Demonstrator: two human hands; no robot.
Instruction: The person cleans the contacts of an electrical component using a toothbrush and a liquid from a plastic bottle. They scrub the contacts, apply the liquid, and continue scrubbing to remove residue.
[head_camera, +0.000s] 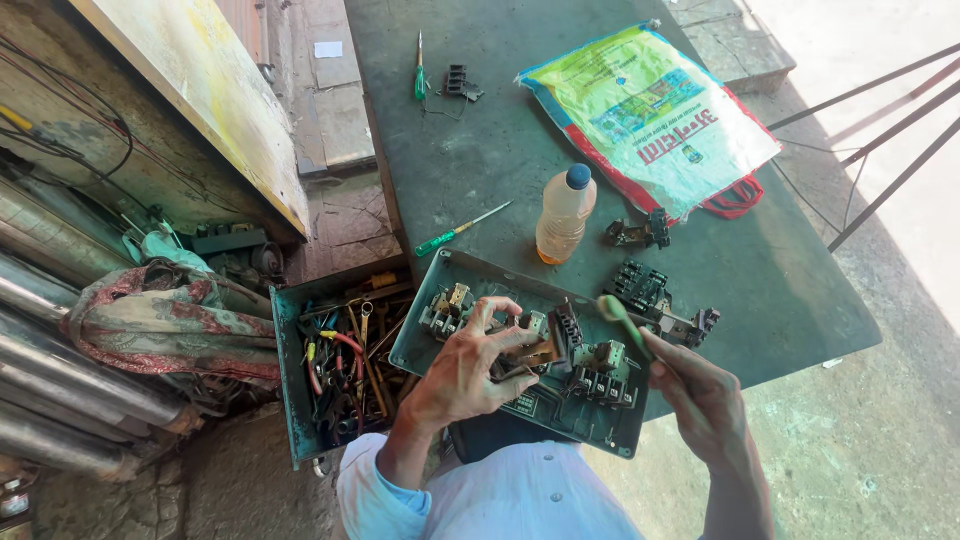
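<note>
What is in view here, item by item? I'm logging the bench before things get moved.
table: one, dark grey-green, centre.
switch box: one, grey-green metal tray of black and metal parts, at the table's near edge, under the hands.
bottle: one, clear with amber liquid and a blue cap, upright mid-table.
screwdrivers: two, green handles; one left of the bottle, one at the far end.
bag: one, yellow-green with red trim, lying flat, far right.
loose black parts: several, right of the bottle and at the far end.
toolbox: one, teal, open, full of tools, left of the table.
cloth: one, patterned red, far left.
left hand: on the box's parts.
right hand: holds a green-handled tool.
</note>
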